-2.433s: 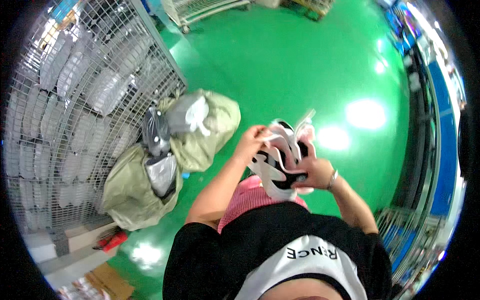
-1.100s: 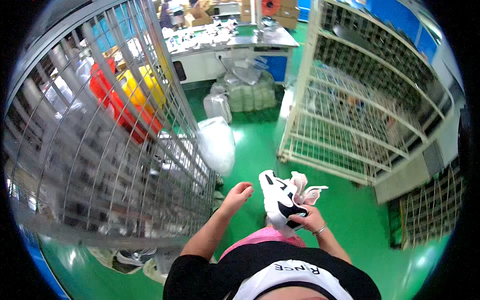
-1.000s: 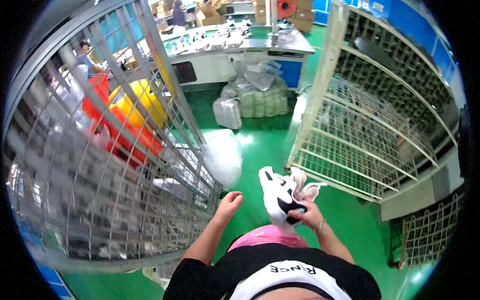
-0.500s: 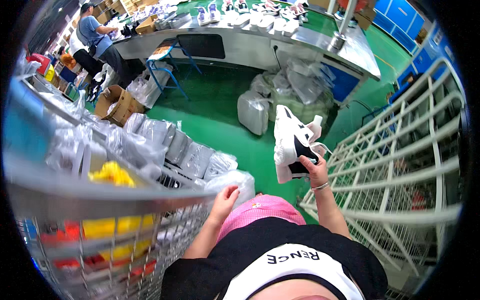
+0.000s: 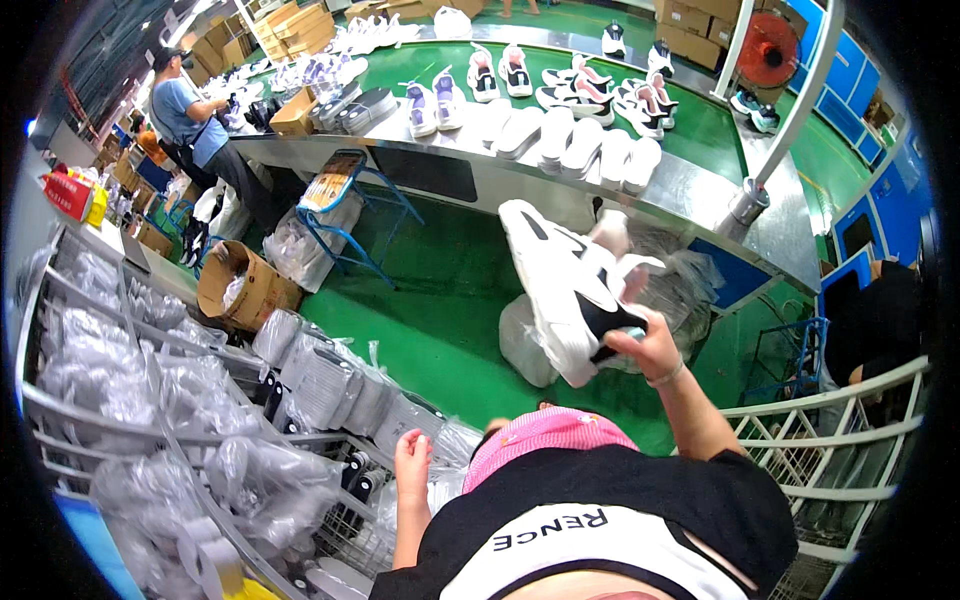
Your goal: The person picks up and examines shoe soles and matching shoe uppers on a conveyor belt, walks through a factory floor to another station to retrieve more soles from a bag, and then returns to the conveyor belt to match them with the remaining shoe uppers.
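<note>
My right hand (image 5: 650, 348) is closed round a white sneaker (image 5: 555, 285) with black panels, its toe pointing up and to the left. Behind it shows a blurred pale part (image 5: 610, 232); whether that is its tongue or a second shoe I cannot tell. The sneaker is held in the air in front of the long workbench (image 5: 720, 165). My left hand (image 5: 411, 462) is raised beside the pink checked cloth (image 5: 550, 437) at my waist. Its fingers are loosely bent with nothing in them, close to the plastic-wrapped packs (image 5: 400, 425) on the left.
White soles (image 5: 580, 150) and several sneakers (image 5: 575, 92) line the bench. A blue-framed stool (image 5: 335, 190) and an open carton (image 5: 245, 290) stand ahead left. Wire racks flank me: one (image 5: 50, 400) with bagged goods, one (image 5: 850, 440) at right. A person (image 5: 195, 115) works far left.
My view has turned and lifted, showing more of the bench and left rack. The sneaker, still in my right hand, has tilted further left. The left hand stays free of any object.
</note>
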Demonstrator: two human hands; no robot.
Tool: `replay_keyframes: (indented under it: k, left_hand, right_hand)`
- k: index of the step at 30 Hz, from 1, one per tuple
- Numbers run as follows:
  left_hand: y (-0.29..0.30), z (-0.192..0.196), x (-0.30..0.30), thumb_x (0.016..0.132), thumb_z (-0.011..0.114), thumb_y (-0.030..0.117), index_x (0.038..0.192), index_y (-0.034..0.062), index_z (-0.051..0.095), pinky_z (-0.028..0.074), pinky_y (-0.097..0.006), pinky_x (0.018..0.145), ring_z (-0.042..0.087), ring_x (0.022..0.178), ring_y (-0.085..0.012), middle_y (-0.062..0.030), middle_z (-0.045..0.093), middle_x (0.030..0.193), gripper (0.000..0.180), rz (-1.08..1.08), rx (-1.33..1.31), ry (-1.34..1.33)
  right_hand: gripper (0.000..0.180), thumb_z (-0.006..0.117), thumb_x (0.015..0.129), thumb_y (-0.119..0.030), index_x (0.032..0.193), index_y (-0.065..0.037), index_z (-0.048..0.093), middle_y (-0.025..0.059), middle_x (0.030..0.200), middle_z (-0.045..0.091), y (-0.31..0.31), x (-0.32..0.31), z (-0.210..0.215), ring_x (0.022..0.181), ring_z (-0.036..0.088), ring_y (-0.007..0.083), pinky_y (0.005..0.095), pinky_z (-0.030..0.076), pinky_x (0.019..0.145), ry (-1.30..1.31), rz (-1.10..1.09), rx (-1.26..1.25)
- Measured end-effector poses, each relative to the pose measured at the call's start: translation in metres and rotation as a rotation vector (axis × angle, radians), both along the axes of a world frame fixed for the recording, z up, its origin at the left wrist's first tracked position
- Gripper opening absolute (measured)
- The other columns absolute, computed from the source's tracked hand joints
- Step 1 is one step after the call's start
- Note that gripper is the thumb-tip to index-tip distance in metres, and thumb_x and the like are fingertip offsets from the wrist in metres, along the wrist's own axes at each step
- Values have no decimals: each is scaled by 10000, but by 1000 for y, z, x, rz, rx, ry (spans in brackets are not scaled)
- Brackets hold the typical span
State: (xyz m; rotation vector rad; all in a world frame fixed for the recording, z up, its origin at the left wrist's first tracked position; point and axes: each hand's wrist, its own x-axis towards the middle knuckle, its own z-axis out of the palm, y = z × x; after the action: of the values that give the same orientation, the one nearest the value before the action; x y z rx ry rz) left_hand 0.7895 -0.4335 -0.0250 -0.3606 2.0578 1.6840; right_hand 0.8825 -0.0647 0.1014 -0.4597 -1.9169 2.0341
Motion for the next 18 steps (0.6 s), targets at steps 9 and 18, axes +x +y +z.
replay_keyframes:
  k: [9, 18]
  left_hand:
    - [82, 4, -176, 814, 508, 133, 1039, 21, 462, 378, -201, 624, 469, 721, -77, -13, 519, 836, 255, -62, 7, 50]
    - [234, 46, -495, 801, 514, 114, 1018, -6, 480, 406, -237, 657, 485, 726, -112, -38, 519, 816, 250, -586, 20, 621]
  right_hand:
    - [206, 646, 690, -64, 875, -3, 581, -18, 793, 560, 43, -203, 11, 699, 486, 52, 203, 404, 654, 30, 219, -326]
    - [377, 714, 616, -124, 926, 12, 548, -3, 764, 568, 125, -339, 46, 656, 509, 53, 183, 414, 581, 40, -189, -53]
